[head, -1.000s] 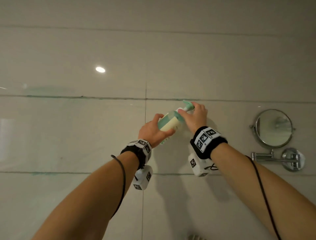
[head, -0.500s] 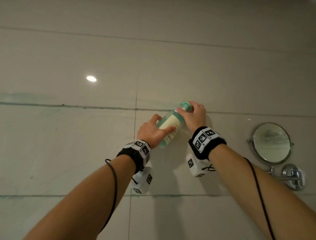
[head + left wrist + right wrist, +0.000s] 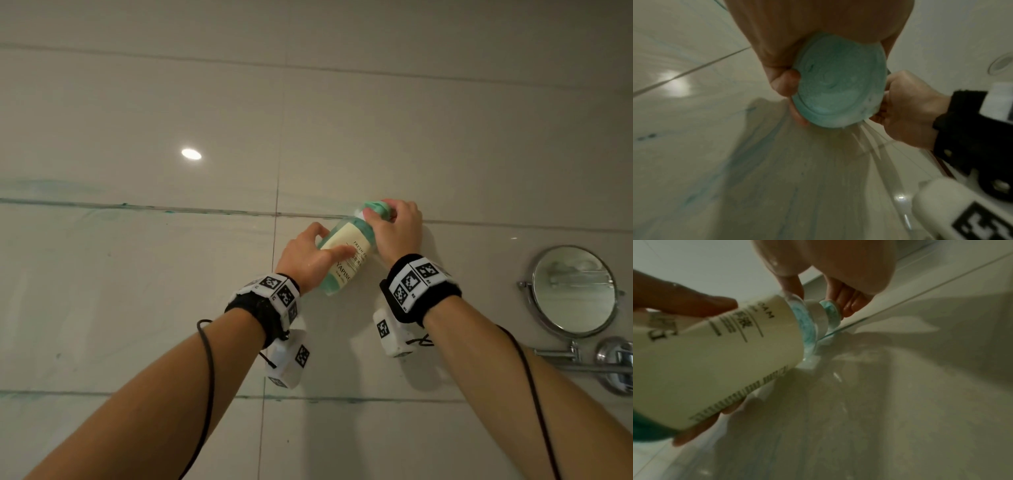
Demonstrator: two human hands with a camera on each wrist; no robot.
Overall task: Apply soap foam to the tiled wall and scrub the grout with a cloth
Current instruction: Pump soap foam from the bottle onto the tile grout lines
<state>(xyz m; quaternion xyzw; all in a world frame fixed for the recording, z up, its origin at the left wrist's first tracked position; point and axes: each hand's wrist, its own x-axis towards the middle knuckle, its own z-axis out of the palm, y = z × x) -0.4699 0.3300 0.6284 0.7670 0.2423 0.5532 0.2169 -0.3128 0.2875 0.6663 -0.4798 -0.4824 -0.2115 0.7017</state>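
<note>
A teal soap foam bottle with a cream label is held tilted against the beige tiled wall, its pump end up at the horizontal grout line. My left hand grips the bottle's body; the left wrist view shows the round teal base in its fingers. My right hand curls round the teal pump head. In the right wrist view the label fills the left and the pump nozzle touches the grout line. No cloth is in view.
A round chrome mirror on a folding arm is fixed to the wall at the right. Teal streaks lie along the grout to the left and on the lower grout line. A vertical joint runs beside the hands.
Both hands and the bottle stay at the same spot on the grout line. The head view has tilted up slightly, so the mirror sits lower in frame.
</note>
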